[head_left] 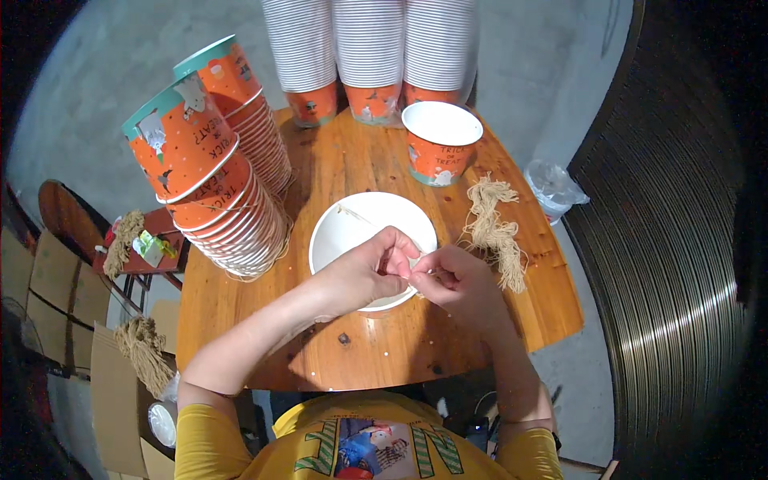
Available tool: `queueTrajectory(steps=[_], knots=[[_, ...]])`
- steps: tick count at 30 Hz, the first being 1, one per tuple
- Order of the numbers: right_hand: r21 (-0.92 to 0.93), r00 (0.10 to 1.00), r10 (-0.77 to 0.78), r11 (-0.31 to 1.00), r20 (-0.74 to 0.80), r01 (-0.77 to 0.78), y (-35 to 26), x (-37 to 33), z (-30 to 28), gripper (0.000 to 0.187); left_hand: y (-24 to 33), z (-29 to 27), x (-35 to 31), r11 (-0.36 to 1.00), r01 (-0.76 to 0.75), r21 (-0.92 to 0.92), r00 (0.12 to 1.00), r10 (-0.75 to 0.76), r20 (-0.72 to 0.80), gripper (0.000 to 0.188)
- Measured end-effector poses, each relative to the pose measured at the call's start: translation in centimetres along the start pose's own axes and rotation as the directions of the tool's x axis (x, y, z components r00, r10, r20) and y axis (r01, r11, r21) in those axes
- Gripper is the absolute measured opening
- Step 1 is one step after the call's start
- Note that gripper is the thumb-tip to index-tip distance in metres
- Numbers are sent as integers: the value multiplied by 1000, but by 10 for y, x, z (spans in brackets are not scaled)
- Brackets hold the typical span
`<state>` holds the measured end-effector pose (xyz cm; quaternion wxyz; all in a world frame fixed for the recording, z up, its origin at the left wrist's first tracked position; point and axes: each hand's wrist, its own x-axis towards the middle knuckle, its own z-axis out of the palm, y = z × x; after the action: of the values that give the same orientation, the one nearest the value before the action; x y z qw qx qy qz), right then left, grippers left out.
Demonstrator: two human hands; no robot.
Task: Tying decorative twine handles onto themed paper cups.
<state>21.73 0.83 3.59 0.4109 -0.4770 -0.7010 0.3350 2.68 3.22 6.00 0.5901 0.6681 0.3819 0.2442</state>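
A paper bucket, white inside, stands on the table in front of me with its mouth facing up. A thin length of beige twine crosses its inner wall at the far side. Over the bucket's near right rim, my left hand is closed in a pinch. Meeting it fingertip to fingertip, my right hand is pinched shut too. Both appear to hold the twine's end at the rim; the fingers mostly hide it. To the right of my right hand lies a loose bundle of beige twine.
Leaning stacks of orange paper buckets with twine handles stand at the left. Behind are tall nested bucket stacks and a single orange bucket. More twine hangs beside cardboard at the left. A ribbed metal shutter rises at the right.
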Motion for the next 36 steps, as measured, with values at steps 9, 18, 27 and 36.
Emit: queueTrajectory(steps=[9, 18, 27, 36], knots=[[-25, 1000, -28, 999, -8, 27, 1, -2, 3, 12, 0, 3, 0, 988, -116, 97, 992, 120, -32, 33], [104, 997, 68, 992, 23, -70, 8, -1, 5, 11, -4, 0, -1, 944, -113, 311, 987, 143, -75, 13], [104, 1000, 21, 994, 9, -22, 9, -1, 8, 10, -12, 7, -2, 814, -250, 524, 918, 371, -138, 9], [98, 1000, 24, 995, -10, -23, 8, -4, 9, 9, -10, 8, -4, 924, -134, 359, 958, 213, -190, 9]])
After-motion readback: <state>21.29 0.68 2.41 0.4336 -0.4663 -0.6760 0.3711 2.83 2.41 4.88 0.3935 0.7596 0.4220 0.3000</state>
